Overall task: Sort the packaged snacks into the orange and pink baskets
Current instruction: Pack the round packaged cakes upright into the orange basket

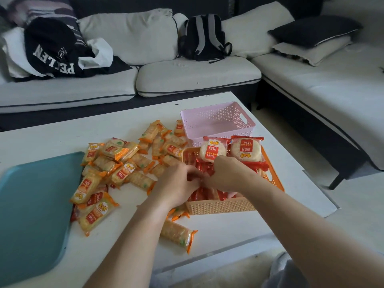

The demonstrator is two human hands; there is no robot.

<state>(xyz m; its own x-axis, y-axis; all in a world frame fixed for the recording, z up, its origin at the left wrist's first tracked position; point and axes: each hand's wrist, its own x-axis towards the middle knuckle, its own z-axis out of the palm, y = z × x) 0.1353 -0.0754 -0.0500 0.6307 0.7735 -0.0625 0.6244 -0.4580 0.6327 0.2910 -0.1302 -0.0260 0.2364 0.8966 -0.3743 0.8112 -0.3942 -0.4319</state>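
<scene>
Snacks: orange packs point(116, 169) lie piled left of the orange basket point(221, 207).
Left hand point(178, 183): fingers curled at that basket's rim, maybe pinching a red pack point(197, 195).
Right hand point(226, 173): fingers bent down inside; press red packs flat.
Pink basket point(216, 121): behind it, looks empty.

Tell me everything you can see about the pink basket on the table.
The pink basket is a rectangular, plastic-looking bin with perforated lattice walls, a solid rim and an oval handle cutout in its right end. It stands upright on the white table, looks empty, and sits just behind the orange basket, the two apparently touching. Neither hand touches it.
</scene>
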